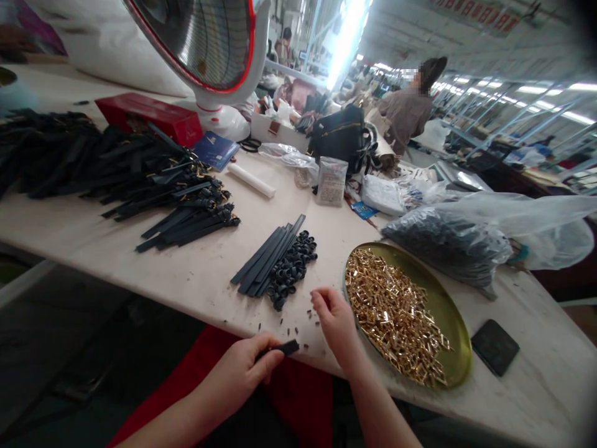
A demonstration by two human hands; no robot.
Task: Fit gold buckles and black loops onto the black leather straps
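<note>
My left hand (pixel 249 366) is closed around a dark strap (pixel 290 347), whose end sticks out past the thumb at the table's front edge. Between the strap pile and the round tray, my right hand (pixel 336 326) hovers with its fingers curled together; whatever they pinch, if anything, is too small to make out. Just beyond lie a stack of flat dark straps (pixel 268 261) and a heap of small dark loops (pixel 291 267). To the right, a round gold tray (pixel 445 311) holds many small gold metal buckles (pixel 392 311). Tiny dark bits (pixel 288 331) are scattered between my hands.
Bundled dark straps with gold fittings (pixel 116 162) cover the left side. Behind them are a red box (pixel 149 118), a fan-shaped heater (pixel 205 43) and a white roll (pixel 252 180). A plastic bag (pixel 448 242) and a black flat object (pixel 495 347) lie right. A person (pixel 405 112) stands beyond.
</note>
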